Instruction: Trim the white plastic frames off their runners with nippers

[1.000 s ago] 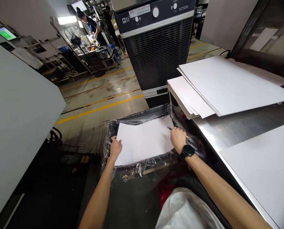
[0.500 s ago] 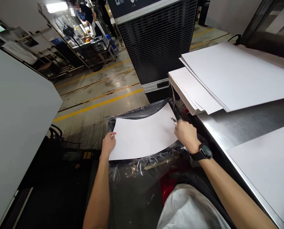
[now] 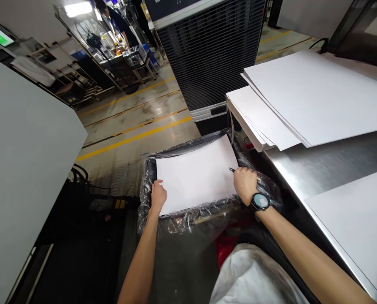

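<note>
1. Nearest, at the bottom, is a patch of pale, softly creased cloth (image 3: 251,274); to the far left of it, a smooth, flat grey panel (image 3: 27,169) with straight edges fills the side.
2. The right hand (image 3: 245,185) is closed around a slim pointed tool (image 3: 231,169), its small metallic tip jutting past the fingers over the paper; the rest is hidden in the fist. A round-faced black watch (image 3: 260,201) circles that wrist.
3. The left hand (image 3: 158,196) touches the left edge of the white sheet (image 3: 196,177), fingers partly bent; whether it pinches the edge cannot be told.
4. The sheet, matt, smooth and four-sided, lies between the hands within a dark rectangular tray (image 3: 151,169), its far edge bowed gently.
5. Clear, crinkled plastic film (image 3: 182,223) wraps the tray's rim, glinting along its folds.
6. To the right, a brushed metal table (image 3: 280,166) carries a flat loose sheet (image 3: 356,215) on its near part and, farther, a thick paper stack (image 3: 261,118) with larger sheets (image 3: 318,97) skewed across it.
7. Beyond the tray stands a black unit (image 3: 216,55) with a finely slatted front, on a scuffed floor (image 3: 157,110) with yellow stripes.
8. Far left, a person (image 3: 122,25) in dark clothing leans over a cluttered, brightly lit bench.
</note>
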